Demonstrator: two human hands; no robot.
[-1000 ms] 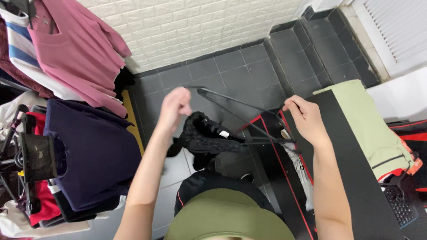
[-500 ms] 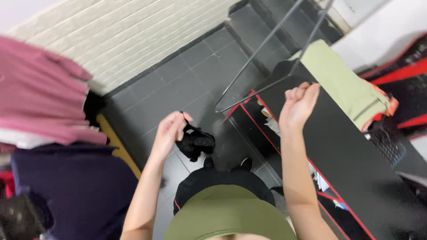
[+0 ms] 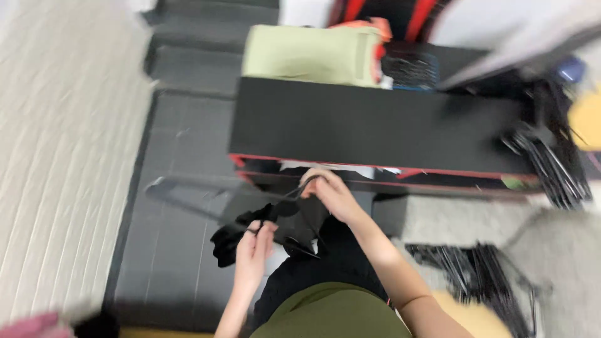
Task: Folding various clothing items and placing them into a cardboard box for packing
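Left hand [image 3: 253,247] fingers clenched on a crumpled black fabric garment [image 3: 275,226], lower centre of frame; right hand [image 3: 332,194] pinches the same garment's upper edge beside a thin dark wire hanger [image 3: 188,197] reaching left, blurred. Garment looks bunched, not yet spread on the hanger, so hanging seems barely begun. Beyond: long black bench [image 3: 375,125] with red trim, folded pale green cloth [image 3: 310,55] upper centre, dark hanger pile [image 3: 482,275] lower right, grey tiled floor [image 3: 169,250].

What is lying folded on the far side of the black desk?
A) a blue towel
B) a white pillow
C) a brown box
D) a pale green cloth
D: a pale green cloth lies folded beyond the black desk, up near its far edge.
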